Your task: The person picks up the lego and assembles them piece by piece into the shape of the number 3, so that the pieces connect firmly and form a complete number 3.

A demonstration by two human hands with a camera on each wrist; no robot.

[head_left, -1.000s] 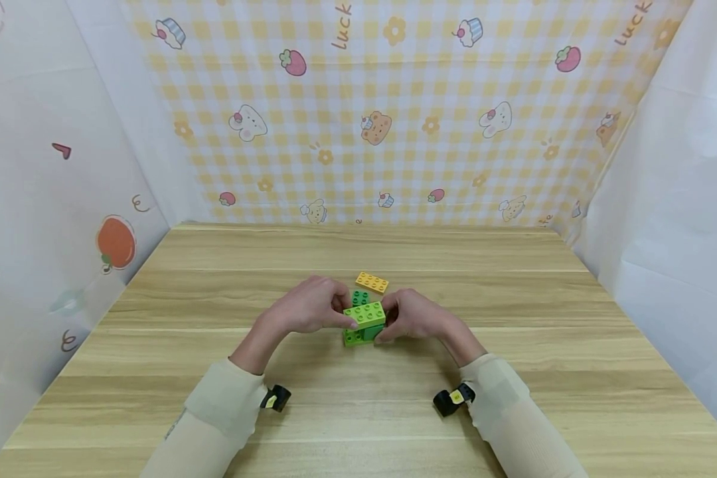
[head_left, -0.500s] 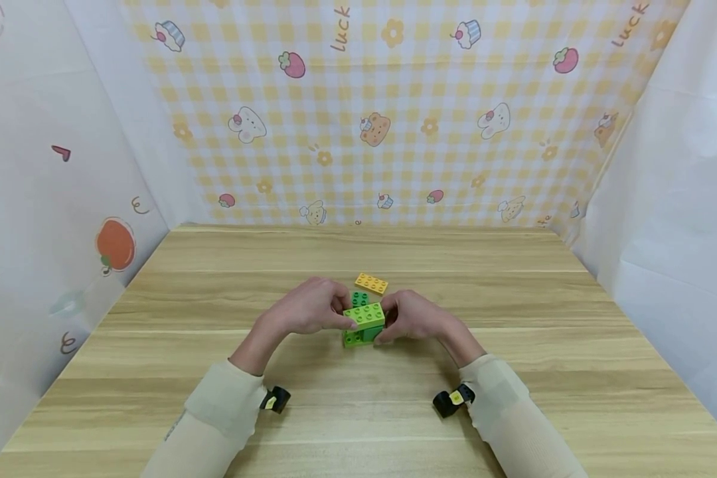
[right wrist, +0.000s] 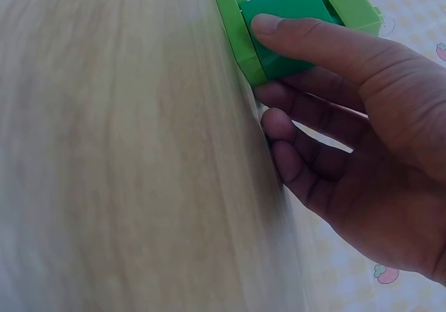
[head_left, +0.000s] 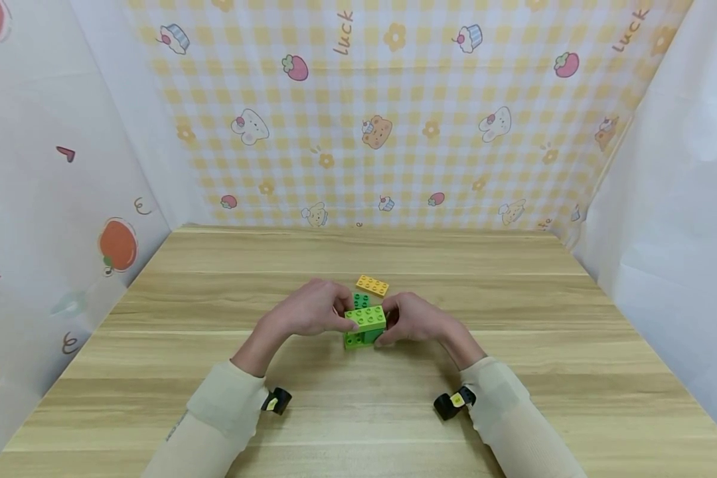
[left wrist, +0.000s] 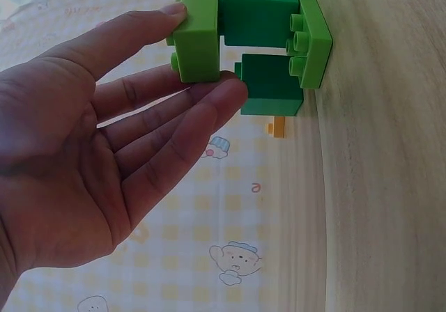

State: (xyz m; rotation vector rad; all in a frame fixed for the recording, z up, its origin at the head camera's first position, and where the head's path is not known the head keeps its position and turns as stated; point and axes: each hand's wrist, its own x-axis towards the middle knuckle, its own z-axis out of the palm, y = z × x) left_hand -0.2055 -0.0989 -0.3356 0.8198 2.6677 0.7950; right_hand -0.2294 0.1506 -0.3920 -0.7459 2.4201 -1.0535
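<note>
A light green brick lies across the top of a dark green brick, which stands on a lower light green brick on the table. Between the top brick and the dark green one, a narrow gap shows in the left wrist view. My left hand pinches the top brick between thumb and fingers. From the other side, my right hand grips the dark green brick, its thumb flat on the near face in the right wrist view. Just behind stands a second dark green brick.
Farther back on the wooden table lies a thin yellow brick. A checked cloth hangs behind the table. White cloths hang at both sides.
Both hands keep their hold on the stacked bricks. Only a slight shift of the whole head view shows.
</note>
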